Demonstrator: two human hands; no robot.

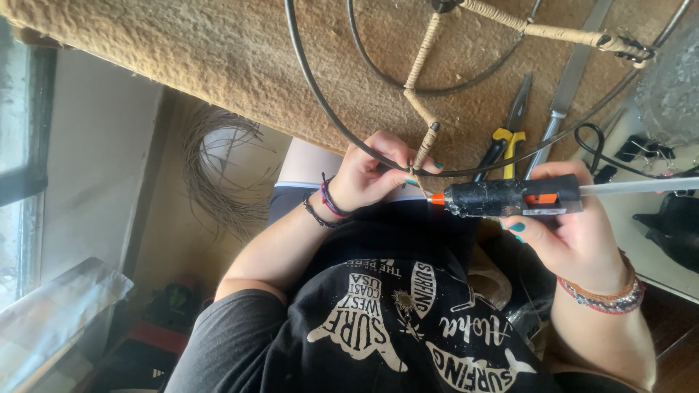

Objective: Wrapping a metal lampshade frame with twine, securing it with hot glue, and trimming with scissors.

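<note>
The right hand (575,244) is wrapped around a black hot glue gun (510,196), its orange nozzle aimed at the cord-wrapped spoke (426,138) where it meets the dark wire hoop (320,109). The left hand (371,175) pinches that spoke end against the hoop, just beside the nozzle. Yellow-handled pliers (510,138) lie beyond the glue gun on the tan mat (218,51).

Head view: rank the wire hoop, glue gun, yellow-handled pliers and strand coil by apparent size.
1. wire hoop, though cropped by the frame.
2. glue gun and strand coil: they look alike and the coil lies farther off, so unranked.
3. yellow-handled pliers, partly hidden.
</note>
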